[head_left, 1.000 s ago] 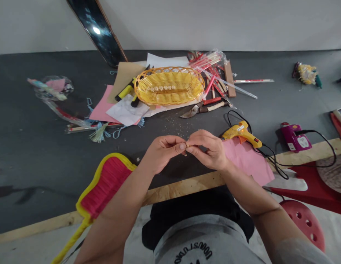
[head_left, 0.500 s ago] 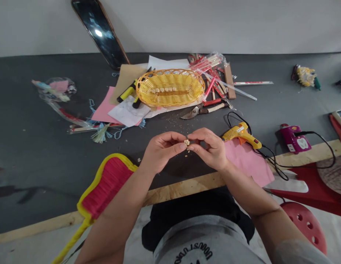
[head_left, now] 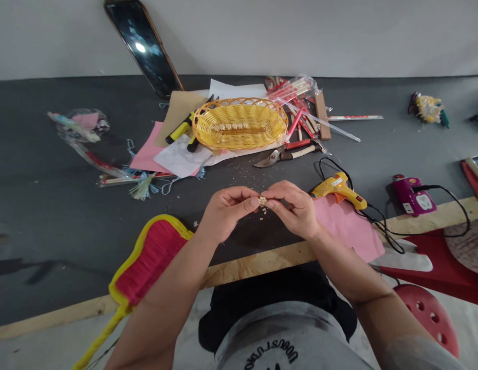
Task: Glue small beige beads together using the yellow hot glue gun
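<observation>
Between the fingertips of both hands is a small cream-coloured flower-shaped piece [head_left: 262, 201], made of little grain-like bits. My left hand [head_left: 232, 209] pinches it from the left, thumb and forefinger closed. From the right, my right hand [head_left: 292, 208] pinches it the same way. A few loose pale bits [head_left: 261, 219] lie on the dark table just below, and finer crumbs are scattered beyond the fingers. Farther back, a yellow woven basket [head_left: 239, 141] holds a row of similar small flower pieces [head_left: 231, 126] and a thin brown stick.
Pruning shears [head_left: 287, 153] lie before the basket. At right, a yellow glue gun [head_left: 339, 189] rests by pink paper [head_left: 349, 226], its cord running near a purple power adapter [head_left: 414, 195]. A red-and-yellow fan [head_left: 154, 257] lies left. A phone [head_left: 144, 49] leans on the wall.
The small flower piece has turned slightly between my fingertips, showing more of its clustered face. Both hands stay in nearly the same place.
</observation>
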`<action>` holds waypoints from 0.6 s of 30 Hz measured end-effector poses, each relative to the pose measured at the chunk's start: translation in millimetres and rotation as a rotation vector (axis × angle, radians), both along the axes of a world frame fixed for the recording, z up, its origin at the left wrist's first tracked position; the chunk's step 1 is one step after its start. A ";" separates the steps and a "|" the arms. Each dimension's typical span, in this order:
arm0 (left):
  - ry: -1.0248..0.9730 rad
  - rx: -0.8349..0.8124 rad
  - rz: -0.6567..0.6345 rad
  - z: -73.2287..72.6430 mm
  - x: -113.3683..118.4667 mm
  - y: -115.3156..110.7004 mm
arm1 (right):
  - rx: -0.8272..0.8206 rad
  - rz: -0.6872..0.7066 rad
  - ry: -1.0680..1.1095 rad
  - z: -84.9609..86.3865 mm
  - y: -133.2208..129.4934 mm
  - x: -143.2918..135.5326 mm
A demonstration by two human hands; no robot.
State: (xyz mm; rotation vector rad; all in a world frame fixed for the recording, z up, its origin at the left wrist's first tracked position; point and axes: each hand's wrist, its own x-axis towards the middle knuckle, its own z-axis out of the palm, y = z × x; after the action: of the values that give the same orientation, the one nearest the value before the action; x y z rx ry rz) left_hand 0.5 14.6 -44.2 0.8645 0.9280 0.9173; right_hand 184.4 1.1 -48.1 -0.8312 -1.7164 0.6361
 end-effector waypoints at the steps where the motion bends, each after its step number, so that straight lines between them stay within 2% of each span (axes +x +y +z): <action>1: 0.001 0.003 -0.003 0.5 0.1 0.0 | -0.003 -0.002 -0.005 0.0 -0.2 0.0; 18: 0.015 0.042 -0.063 -1.4 -1.5 -0.4 | 0.025 0.010 -0.081 -1.4 -1.4 1.5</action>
State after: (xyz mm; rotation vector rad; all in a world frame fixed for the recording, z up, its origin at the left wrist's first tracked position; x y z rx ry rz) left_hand -1.0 14.2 -45.7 0.9325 0.8928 0.8795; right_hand 185.9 -0.2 -49.6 -0.8414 -1.7987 0.5942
